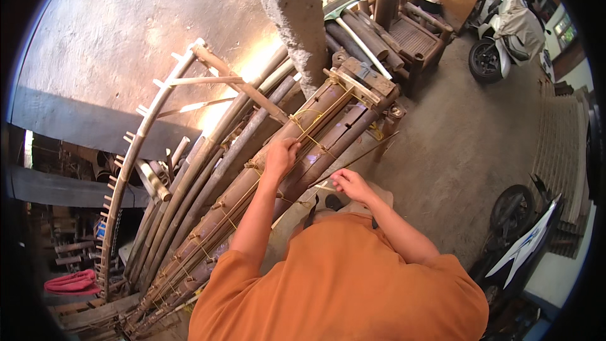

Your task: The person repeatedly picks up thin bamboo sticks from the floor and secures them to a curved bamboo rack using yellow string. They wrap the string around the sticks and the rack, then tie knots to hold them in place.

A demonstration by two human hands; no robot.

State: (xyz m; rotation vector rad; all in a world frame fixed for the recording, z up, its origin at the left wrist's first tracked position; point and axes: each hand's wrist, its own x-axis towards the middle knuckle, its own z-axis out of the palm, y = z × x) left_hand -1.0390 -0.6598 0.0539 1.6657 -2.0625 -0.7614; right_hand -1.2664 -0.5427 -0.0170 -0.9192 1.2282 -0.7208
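Note:
A long frame of thick brown bamboo poles (315, 132) lies slanted in front of me, bound in places with thin yellowish strips (319, 117). My left hand (279, 156) rests on top of a pole, fingers closed on a binding strip there. My right hand (350, 183) is just to the right of the poles and pinches the near end of a thin bamboo sliver (372, 149) that runs up and right. My orange sleeves fill the lower picture.
A curved bamboo ladder-like frame (136, 151) leans at the left against a concrete wall. More poles and a wooden bench (413, 38) stand behind. Motorbikes are parked at the upper right (505, 38) and lower right (524, 240). A red cloth (72, 282) lies lower left.

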